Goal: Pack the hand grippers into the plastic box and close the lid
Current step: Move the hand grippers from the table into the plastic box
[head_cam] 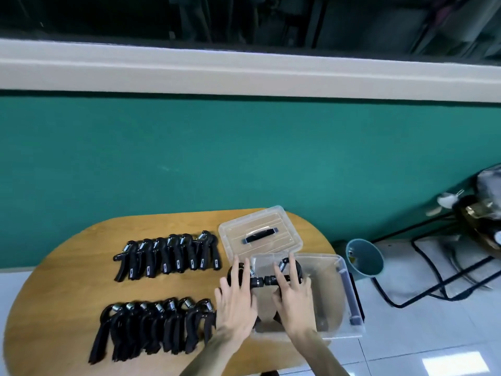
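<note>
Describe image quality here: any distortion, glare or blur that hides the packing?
Head view: wide-angle bending curves the white ledge and table; a bright reflection sits on the floor tiles at lower right; the clutter at the right edge is soft; the left hand and right hand are fairly sharp over the clear plastic box, whose walls show the hand grippers through them.

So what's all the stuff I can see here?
table: one, wooden, rounded, in front of the green wall
hand grippers: two rows, black, on the table's left part; exact count unclear
plastic box: one, clear, at the table's right edge, grippers going in
lid: one, clear with dark handle, off, behind the box
bin: one, blue-grey, on the floor to the right
left hand: at the box's left wall
right hand: on a gripper in the box
</note>
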